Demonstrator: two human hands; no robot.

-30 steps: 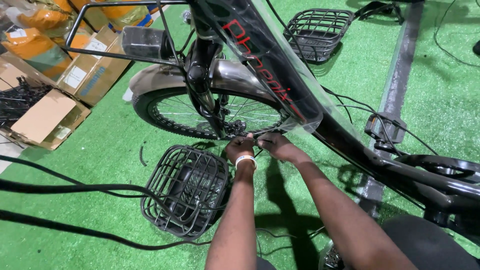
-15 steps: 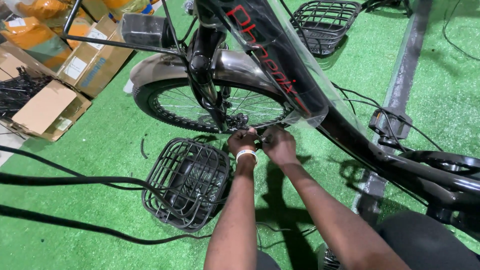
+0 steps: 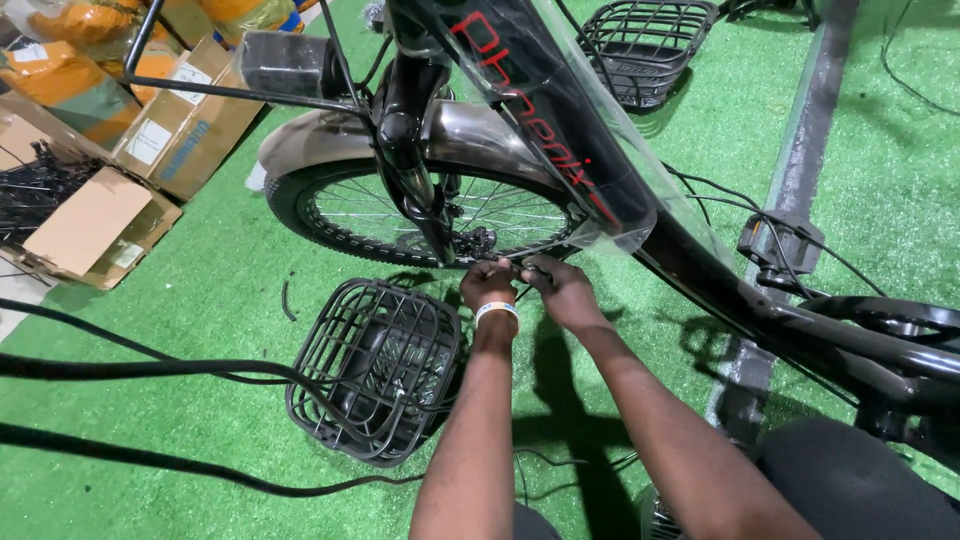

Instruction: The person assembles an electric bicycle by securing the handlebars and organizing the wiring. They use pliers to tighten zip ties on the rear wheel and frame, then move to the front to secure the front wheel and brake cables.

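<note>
A black bicycle with a plastic-wrapped frame (image 3: 560, 130) stands over green turf, its front wheel (image 3: 420, 215) turned sideways under a silver mudguard (image 3: 470, 130). My left hand (image 3: 488, 285), with a white wristband, and my right hand (image 3: 555, 285) meet just below the wheel near its hub and fork (image 3: 415, 190). Both hands pinch a small dark part or thin cable between their fingertips; what it is stays too small to tell.
A black wire basket (image 3: 375, 365) lies on the turf left of my arms; another basket (image 3: 645, 45) sits at the back. Cardboard boxes (image 3: 100, 190) and orange bags are piled at the left. Black cables (image 3: 120, 365) cross the floor. A pedal (image 3: 775, 245) sticks out at right.
The view has moved closer and slightly lower toward the wheel. My hands stay together near the hub, shifted a little toward the wheel.
</note>
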